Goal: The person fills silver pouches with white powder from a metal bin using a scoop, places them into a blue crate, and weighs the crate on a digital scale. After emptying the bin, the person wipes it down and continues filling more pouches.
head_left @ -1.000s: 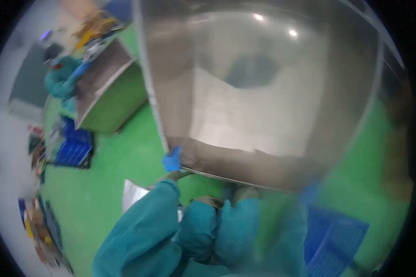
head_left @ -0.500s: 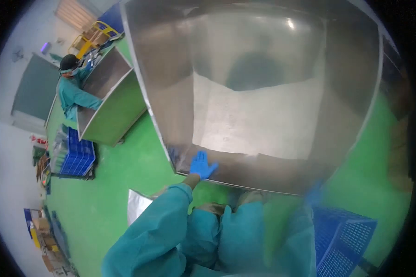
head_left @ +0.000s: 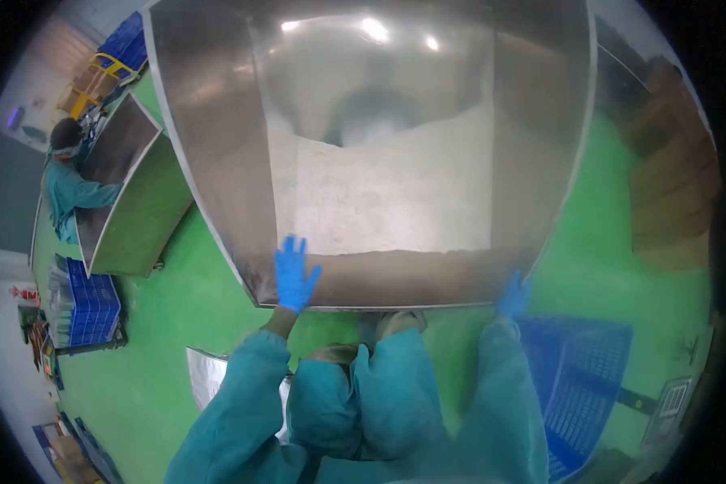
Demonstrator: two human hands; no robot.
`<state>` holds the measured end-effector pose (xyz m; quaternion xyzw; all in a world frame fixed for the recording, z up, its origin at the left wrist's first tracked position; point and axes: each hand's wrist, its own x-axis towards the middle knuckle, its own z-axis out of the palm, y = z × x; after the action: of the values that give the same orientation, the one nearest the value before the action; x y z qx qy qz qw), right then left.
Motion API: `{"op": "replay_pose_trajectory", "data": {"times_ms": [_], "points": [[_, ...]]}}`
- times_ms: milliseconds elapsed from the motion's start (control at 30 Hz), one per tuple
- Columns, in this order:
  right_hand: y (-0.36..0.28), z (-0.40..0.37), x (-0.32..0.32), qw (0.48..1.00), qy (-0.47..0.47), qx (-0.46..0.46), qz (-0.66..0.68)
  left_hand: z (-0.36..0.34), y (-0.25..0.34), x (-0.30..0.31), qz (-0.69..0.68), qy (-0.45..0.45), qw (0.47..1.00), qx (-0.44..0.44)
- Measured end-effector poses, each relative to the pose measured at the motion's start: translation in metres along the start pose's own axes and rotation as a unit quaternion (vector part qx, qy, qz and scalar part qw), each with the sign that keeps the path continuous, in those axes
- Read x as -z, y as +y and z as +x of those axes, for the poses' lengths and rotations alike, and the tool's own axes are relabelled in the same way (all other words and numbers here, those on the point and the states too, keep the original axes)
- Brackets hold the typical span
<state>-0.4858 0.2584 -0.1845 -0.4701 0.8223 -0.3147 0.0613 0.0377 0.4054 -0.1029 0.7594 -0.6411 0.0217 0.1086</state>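
A large metal table with raised sides stands before me, and a pale, smooth area with uneven edges covers the middle of its surface. My left hand, in a blue glove, lies open with fingers spread over the table's near left corner. At the near right corner is my right hand, also gloved in blue and slightly blurred, its fingers pointing up along the rim. Neither hand has anything in it.
A person in a teal gown works at another metal table on the left. Blue crates stand at left and beside my right arm. Brown cardboard is at right. A silvery sheet lies near my left arm.
My view has swung to the right, so the table sits further left in it. My right hand, smeared before, now shows more distinctly at the right corner. My left hand remains at the left corner.
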Motion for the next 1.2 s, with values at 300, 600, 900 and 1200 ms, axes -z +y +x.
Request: {"op": "replay_pose_trajectory", "data": {"times_ms": [300, 600, 900, 1200], "points": [[-0.104, -0.008, 0.076, 0.994, -0.068, -0.078, 0.018, -0.017, -0.068, 0.028, -0.251, 0.187, 0.827, 0.468], [-0.121, 0.048, 0.085, 0.998, -0.056, 0.017, 0.001, 0.039, -0.081, 0.066, -0.198, 0.136, 0.885, 0.399], [-0.138, 0.073, 0.087, 0.993, -0.086, 0.053, -0.066, 0.087, -0.1, 0.071, -0.164, 0.044, 0.918, 0.359], [-0.101, 0.096, 0.083, 0.974, -0.144, 0.096, -0.148, 0.084, -0.103, 0.072, -0.12, 0.006, 0.934, 0.335]]}}
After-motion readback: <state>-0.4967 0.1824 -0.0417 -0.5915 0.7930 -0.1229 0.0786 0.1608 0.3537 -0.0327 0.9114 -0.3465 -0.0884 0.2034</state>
